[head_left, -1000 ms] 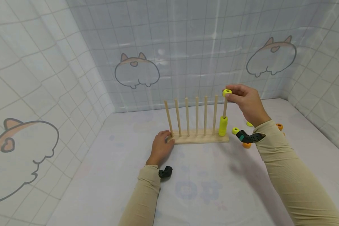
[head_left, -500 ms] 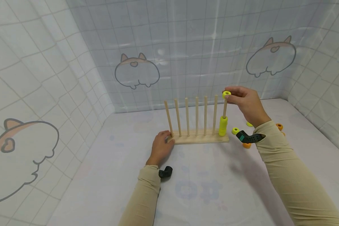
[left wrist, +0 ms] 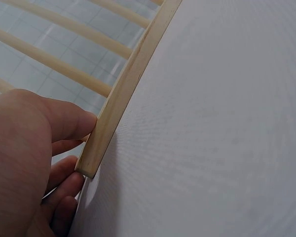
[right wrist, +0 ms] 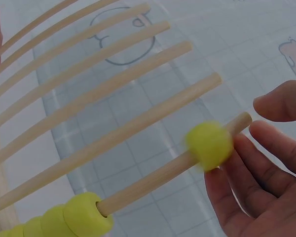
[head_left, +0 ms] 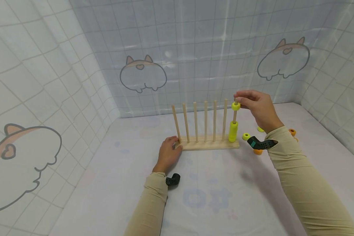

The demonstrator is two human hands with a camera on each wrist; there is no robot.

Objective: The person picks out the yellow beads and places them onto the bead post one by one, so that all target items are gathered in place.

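Note:
A wooden peg rack (head_left: 206, 146) stands on the table, its upright pegs in one row. My left hand (head_left: 167, 154) grips the left end of its base, thumb along the front edge in the left wrist view. Yellow beads (head_left: 232, 131) are stacked low on the rightmost peg. Higher on that peg, a single yellow bead (right wrist: 208, 146) is threaded just below the tip, blurred in the right wrist view. Around the peg's top is my right hand (head_left: 259, 106), its thumb apart from the fingers and the bead loose beside the fingertips.
To the right of the rack lie a yellow bead (head_left: 246, 136) and, partly behind the right wrist, another yellow bead (head_left: 261, 129). Orange beads (head_left: 292, 132) lie farther right, one orange bead (head_left: 258, 151) nearer. A tile-patterned sheet (head_left: 194, 59) hangs behind the table.
My right hand lowered the yellow bead onto the rightmost peg's tip and let it go; the bead has slid a little down the peg. The left hand stays on the base.

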